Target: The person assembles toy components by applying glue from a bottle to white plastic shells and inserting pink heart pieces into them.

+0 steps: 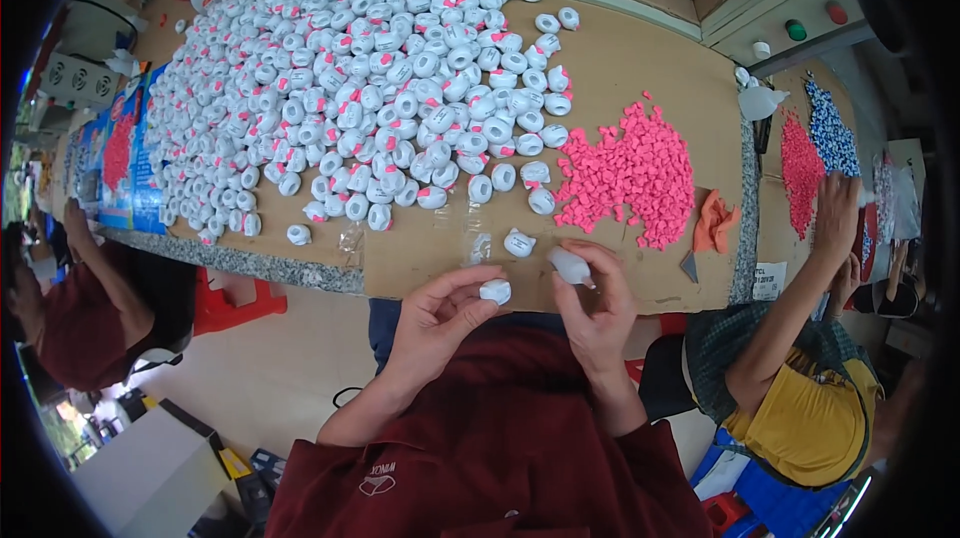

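Between the thumb and fingers of my left hand (pixel 440 318) is a small white toy head (pixel 495 290), held just past the table's near edge. My right hand (pixel 598 306) grips a small translucent squeeze bottle (pixel 570 266), its narrow tip pointing down and to the right. One more white toy head (pixel 519 243) lies on the cardboard just beyond my hands. Farther off spreads a large heap of white toy heads (pixel 380 98), many with pink bows. To its right is a pile of small pink pieces (pixel 640 178).
An orange cloth (pixel 714 223) lies by the table's right edge. Behind the heap stands a shelf (pixel 660 8). A co-worker in yellow (pixel 810 418) reaches over pink and blue pieces at right; another person (pixel 95 308) sits at left. A second squeeze bottle (pixel 758 103) stands beyond the right edge.
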Motion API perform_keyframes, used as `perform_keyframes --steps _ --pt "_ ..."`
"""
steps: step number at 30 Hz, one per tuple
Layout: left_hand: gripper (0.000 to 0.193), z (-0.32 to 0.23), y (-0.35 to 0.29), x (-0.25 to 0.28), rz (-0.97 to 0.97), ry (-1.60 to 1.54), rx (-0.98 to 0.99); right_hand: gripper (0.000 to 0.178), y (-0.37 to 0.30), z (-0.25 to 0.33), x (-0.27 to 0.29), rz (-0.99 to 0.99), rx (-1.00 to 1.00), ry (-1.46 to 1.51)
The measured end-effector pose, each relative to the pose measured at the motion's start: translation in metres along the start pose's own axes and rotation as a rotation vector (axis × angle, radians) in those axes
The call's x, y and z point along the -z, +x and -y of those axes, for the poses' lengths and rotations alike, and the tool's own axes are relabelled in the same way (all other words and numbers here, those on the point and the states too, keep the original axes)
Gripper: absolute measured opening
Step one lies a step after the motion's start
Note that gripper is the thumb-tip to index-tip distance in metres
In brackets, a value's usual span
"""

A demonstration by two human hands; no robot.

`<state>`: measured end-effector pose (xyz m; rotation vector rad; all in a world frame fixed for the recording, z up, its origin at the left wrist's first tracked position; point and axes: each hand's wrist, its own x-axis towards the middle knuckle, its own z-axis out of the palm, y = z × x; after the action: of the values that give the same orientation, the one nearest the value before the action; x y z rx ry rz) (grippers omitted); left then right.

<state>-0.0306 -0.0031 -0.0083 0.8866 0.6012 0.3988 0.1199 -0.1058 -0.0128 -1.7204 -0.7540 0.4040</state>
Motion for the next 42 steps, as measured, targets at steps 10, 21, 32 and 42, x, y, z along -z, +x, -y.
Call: perform_keyframes --steps 10,21,32,42 --pt "0.043 -0.011 0.021 -0.009 0.108 0.078 0.112 0.017 0.020 0.009 0.032 -0.047 0.005 -0.373" --pt "0.029 -0.001 0.004 -0.006 0.040 -0.034 0.074 0.012 0.028 0.002 0.023 -0.045 0.142 -0.471" --pt "0.028 0.007 0.001 -0.023 0.033 0.139 0.016 0.016 -0.012 0.034 0.028 0.277 -0.139 -0.006" --pt "0.026 0.003 0.002 -0.025 0.110 0.487 -0.152 0.013 -0.009 0.026 0.029 0.300 -0.036 -0.081"
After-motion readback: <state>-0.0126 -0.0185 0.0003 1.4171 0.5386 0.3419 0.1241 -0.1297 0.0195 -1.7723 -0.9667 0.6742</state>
